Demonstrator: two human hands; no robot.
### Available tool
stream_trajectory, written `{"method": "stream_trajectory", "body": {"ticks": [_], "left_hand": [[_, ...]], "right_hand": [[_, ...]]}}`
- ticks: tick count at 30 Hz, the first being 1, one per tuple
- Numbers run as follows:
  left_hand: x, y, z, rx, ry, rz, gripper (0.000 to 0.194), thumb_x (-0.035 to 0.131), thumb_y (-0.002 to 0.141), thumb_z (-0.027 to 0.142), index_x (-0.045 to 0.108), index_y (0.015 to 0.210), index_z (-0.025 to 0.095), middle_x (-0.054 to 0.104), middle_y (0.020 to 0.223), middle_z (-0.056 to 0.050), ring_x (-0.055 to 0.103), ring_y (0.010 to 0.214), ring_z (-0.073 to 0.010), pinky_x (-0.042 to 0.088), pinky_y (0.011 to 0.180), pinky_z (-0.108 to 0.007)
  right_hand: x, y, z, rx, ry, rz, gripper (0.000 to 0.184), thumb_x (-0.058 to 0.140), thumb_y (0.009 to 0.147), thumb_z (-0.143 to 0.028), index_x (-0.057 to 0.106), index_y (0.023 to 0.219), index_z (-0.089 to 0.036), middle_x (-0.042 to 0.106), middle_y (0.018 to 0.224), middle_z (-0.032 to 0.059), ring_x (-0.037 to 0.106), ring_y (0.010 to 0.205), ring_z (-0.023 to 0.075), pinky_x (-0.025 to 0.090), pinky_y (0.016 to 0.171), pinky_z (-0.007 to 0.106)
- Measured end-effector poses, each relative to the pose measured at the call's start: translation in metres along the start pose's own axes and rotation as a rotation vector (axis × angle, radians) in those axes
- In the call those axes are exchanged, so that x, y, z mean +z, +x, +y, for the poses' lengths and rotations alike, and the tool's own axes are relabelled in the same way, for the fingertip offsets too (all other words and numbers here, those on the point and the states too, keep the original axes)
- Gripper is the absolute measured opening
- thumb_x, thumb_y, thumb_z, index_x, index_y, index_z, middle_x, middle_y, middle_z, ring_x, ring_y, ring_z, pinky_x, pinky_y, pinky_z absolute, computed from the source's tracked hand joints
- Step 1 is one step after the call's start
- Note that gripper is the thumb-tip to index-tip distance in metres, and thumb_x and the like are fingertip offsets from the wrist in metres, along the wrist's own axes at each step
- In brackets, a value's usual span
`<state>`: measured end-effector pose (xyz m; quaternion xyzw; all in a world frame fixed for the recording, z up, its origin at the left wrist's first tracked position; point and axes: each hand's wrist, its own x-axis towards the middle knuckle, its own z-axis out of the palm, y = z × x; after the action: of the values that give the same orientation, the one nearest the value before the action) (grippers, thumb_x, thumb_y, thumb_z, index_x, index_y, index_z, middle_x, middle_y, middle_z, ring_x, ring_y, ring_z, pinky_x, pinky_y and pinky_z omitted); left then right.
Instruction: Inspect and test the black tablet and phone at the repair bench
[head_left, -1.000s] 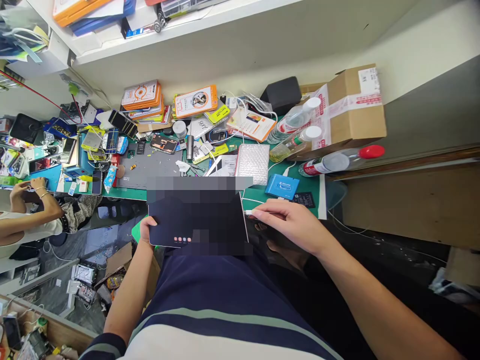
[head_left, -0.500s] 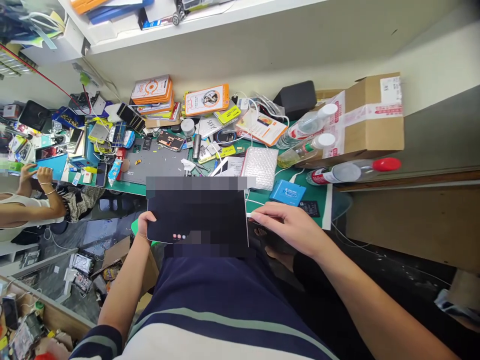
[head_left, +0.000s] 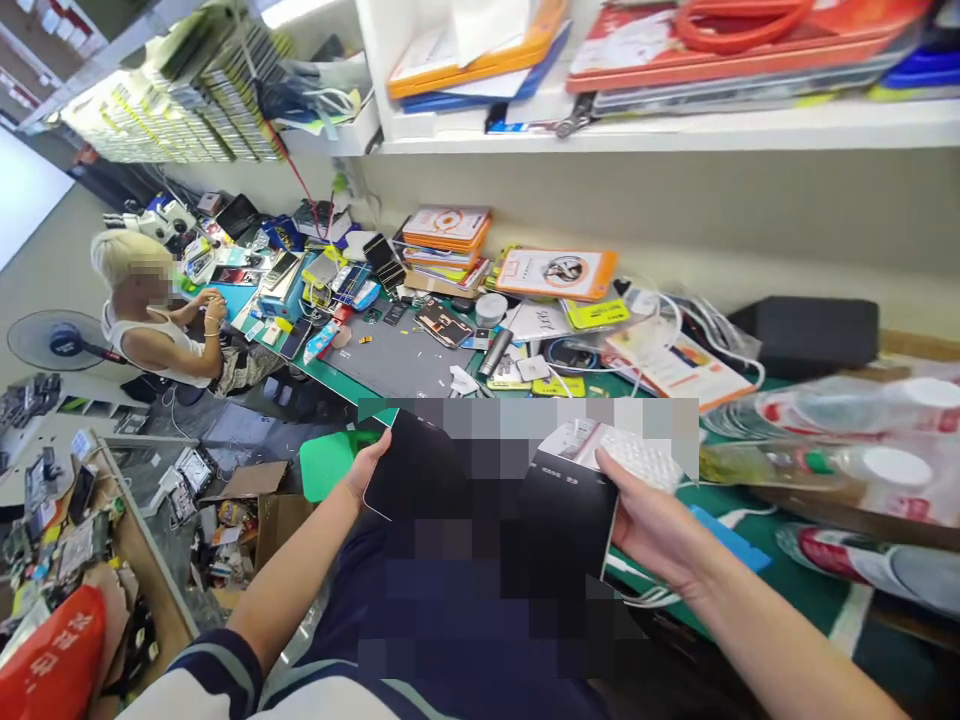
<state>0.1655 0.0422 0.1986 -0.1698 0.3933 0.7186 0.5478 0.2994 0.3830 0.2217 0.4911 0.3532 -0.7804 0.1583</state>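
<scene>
Both side edges of a black-screened tablet (head_left: pixel 566 515) are grasped, one by the left grip (head_left: pixel 369 462), one by the right grip (head_left: pixel 646 515), before the green surface (head_left: pixel 346 387). Pixelation hides the tablet's middle and part of the bubble-wrap packet (head_left: pixel 646 458). A red-labelled bottle (head_left: pixel 870 565) is cut off at right.

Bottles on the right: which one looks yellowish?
The middle bottle, beyond the right hand: it alone looks yellow-green; the upper bottle and lower bottle show red.
</scene>
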Motion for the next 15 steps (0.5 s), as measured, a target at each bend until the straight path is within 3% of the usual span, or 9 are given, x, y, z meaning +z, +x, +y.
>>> {"method": "stream_trajectory", "body": {"ticks": [3, 6, 11, 13, 15], "left_hand": [[-0.006, -0.002, -0.007, 0.062, 0.142, -0.001, 0.093, 0.026, 0.090, 0.088, 0.067, 0.131, 0.014, 0.075, 0.126, -0.019, 0.068, 0.121, -0.0386, 0.049, 0.105, -0.053], [-0.023, 0.007, -0.016, 0.063, 0.357, 0.046, 0.097, 0.013, 0.088, 0.087, 0.065, 0.131, 0.017, 0.070, 0.135, -0.019, 0.070, 0.116, -0.0365, 0.054, 0.096, -0.051], [-0.048, 0.043, -0.032, -0.115, 0.757, 0.082, 0.061, 0.046, 0.090, 0.053, 0.064, 0.135, 0.017, 0.073, 0.126, -0.018, 0.076, 0.089, -0.0289, 0.057, 0.074, -0.039], [-0.051, 0.058, -0.033, -0.162, 0.968, 0.063, 0.055, 0.056, 0.087, 0.038, 0.064, 0.138, 0.020, 0.076, 0.120, -0.013, 0.075, 0.090, -0.0266, 0.057, 0.081, -0.040], [-0.050, 0.070, -0.032, -0.180, 1.154, -0.001, 0.051, 0.058, 0.088, 0.030, 0.066, 0.138, 0.024, 0.077, 0.120, -0.009, 0.072, 0.106, -0.0276, 0.053, 0.099, -0.043]], "right_hand": [[0.017, 0.009, 0.005, 0.012, 0.034, 0.121, 0.016, 0.061, 0.099, -0.031, 0.070, 0.093, -0.019, 0.075, 0.069, 0.0067, 0.075, 0.060, 0.0249, 0.066, 0.055, 0.031], [0.035, 0.025, 0.004, -0.054, 0.097, 0.215, 0.013, 0.060, 0.099, -0.024, 0.069, 0.090, -0.020, 0.074, 0.068, 0.0025, 0.071, 0.054, 0.0191, 0.063, 0.050, 0.025], [0.084, 0.069, -0.007, -0.219, 0.171, 0.280, 0.009, 0.060, 0.099, -0.023, 0.065, 0.093, -0.021, 0.072, 0.070, -0.0029, 0.067, 0.053, 0.0135, 0.060, 0.049, 0.020], [0.111, 0.091, -0.010, -0.251, 0.135, 0.270, 0.009, 0.061, 0.100, -0.028, 0.061, 0.094, -0.022, 0.067, 0.065, -0.0052, 0.064, 0.049, 0.0131, 0.058, 0.047, 0.020], [0.137, 0.114, -0.011, -0.270, 0.087, 0.242, 0.014, 0.063, 0.100, -0.034, 0.057, 0.093, -0.023, 0.062, 0.059, -0.0067, 0.061, 0.046, 0.0134, 0.057, 0.045, 0.020]]}}
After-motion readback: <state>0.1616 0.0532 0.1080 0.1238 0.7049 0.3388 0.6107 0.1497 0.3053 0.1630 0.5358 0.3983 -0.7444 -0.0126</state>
